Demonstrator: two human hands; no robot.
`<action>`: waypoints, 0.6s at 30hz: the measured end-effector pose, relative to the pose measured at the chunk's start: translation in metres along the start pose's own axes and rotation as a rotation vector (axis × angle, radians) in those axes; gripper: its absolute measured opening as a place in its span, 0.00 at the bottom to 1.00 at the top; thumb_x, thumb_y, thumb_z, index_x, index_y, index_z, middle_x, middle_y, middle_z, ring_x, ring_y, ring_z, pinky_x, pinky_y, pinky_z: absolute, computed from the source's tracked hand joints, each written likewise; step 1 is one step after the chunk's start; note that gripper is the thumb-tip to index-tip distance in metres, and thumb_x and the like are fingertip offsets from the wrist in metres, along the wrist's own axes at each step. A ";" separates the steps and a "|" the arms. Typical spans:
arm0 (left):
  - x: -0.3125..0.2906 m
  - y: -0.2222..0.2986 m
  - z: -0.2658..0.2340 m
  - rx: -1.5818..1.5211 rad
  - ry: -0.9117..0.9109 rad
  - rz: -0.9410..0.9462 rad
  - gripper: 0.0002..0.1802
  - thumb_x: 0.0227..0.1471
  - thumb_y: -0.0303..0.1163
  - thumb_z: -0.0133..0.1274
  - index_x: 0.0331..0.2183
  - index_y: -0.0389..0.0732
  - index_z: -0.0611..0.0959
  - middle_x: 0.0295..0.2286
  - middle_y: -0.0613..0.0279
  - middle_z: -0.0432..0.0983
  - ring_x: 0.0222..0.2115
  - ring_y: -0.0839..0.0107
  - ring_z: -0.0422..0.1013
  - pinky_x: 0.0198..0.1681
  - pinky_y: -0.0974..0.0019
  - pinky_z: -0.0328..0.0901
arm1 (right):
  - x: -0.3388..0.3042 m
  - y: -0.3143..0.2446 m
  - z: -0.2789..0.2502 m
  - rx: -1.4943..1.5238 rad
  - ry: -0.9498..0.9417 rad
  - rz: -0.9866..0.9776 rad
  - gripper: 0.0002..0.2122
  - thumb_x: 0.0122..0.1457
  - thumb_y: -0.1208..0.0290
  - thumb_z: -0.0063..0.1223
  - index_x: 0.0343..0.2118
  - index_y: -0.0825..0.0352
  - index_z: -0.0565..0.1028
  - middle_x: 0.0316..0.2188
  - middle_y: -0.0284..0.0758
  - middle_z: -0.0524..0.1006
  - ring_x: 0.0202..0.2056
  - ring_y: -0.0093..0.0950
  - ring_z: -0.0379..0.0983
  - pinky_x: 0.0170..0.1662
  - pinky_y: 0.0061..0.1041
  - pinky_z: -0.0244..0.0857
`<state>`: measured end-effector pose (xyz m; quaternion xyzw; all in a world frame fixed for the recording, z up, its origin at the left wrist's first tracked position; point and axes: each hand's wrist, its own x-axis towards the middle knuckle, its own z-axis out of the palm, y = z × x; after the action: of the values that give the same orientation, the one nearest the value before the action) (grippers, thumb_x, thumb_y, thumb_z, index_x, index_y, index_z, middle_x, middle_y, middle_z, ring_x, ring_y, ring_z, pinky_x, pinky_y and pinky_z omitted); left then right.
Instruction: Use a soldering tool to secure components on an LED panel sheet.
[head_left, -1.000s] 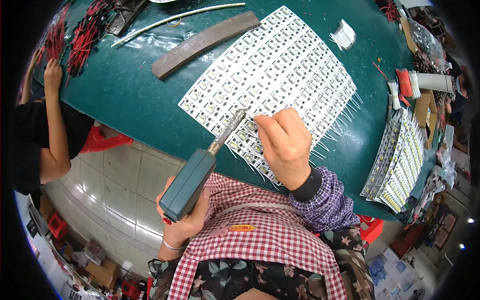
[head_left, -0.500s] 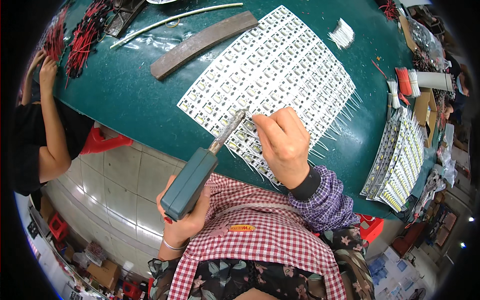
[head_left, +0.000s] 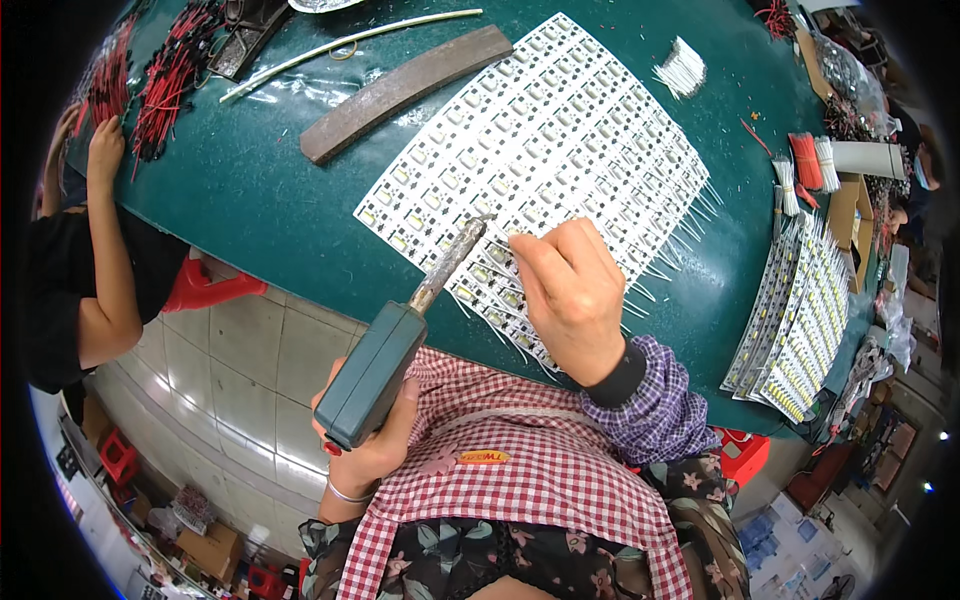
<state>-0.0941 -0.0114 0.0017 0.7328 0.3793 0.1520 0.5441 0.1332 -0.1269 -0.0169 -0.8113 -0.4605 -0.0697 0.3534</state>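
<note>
My left hand [head_left: 388, 438] is closed round the dark green body of a soldering gun [head_left: 378, 365]. Its long metal tip points up and away, ending over a white sheet of LED circuit boards [head_left: 530, 140] on the table. Just right of that tip, my right hand [head_left: 572, 295] is closed in a pinch over the sheet. Whatever sits between its fingertips is too small to make out. Short white wires [head_left: 645, 280] stick out along the sheet's right and near edges. Part of the sheet is hidden under my right hand.
On the green table [head_left: 250, 190] lie a curved brown bar [head_left: 400, 95], a bundle of white wires [head_left: 682, 68] and red-and-black wires [head_left: 175, 80]. More LED boards [head_left: 790, 320] are stacked at the right, near a cardboard box [head_left: 848, 220]. Another person's arm [head_left: 105, 230] reaches in from the left.
The soldering gun has shifted slightly left and toward me, its tip a little farther from my right fingertips. My right hand has barely moved and keeps its pinch.
</note>
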 end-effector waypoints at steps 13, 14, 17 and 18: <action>0.006 -0.001 0.003 0.032 -0.011 0.077 0.11 0.45 0.19 0.65 0.35 0.32 0.86 0.29 0.54 0.80 0.24 0.67 0.78 0.26 0.69 0.70 | 0.009 0.016 -0.002 0.054 -0.040 -0.002 0.11 0.48 0.87 0.65 0.34 0.68 0.80 0.24 0.35 0.71 0.27 0.35 0.69 0.30 0.32 0.63; 0.006 -0.001 0.003 0.039 -0.015 0.094 0.11 0.45 0.19 0.65 0.35 0.32 0.86 0.29 0.54 0.80 0.23 0.68 0.77 0.26 0.69 0.70 | 0.010 0.016 -0.002 0.054 -0.041 0.000 0.11 0.48 0.87 0.65 0.34 0.68 0.80 0.24 0.35 0.71 0.28 0.35 0.69 0.30 0.33 0.63; 0.007 0.000 0.002 0.064 -0.014 0.145 0.11 0.45 0.19 0.65 0.35 0.32 0.86 0.29 0.55 0.80 0.23 0.68 0.77 0.26 0.69 0.69 | 0.011 0.016 0.001 0.060 -0.047 -0.010 0.10 0.49 0.86 0.63 0.34 0.67 0.80 0.24 0.35 0.69 0.28 0.34 0.68 0.31 0.33 0.63; 0.010 -0.001 0.003 0.068 -0.021 0.157 0.11 0.45 0.19 0.65 0.35 0.32 0.86 0.29 0.55 0.80 0.23 0.69 0.77 0.26 0.69 0.69 | 0.011 0.017 0.001 0.054 -0.044 -0.016 0.09 0.49 0.85 0.62 0.33 0.67 0.79 0.24 0.35 0.67 0.28 0.34 0.68 0.31 0.33 0.63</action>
<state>-0.0861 -0.0065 -0.0017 0.7799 0.3197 0.1737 0.5094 0.1526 -0.1240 -0.0220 -0.7992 -0.4762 -0.0420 0.3643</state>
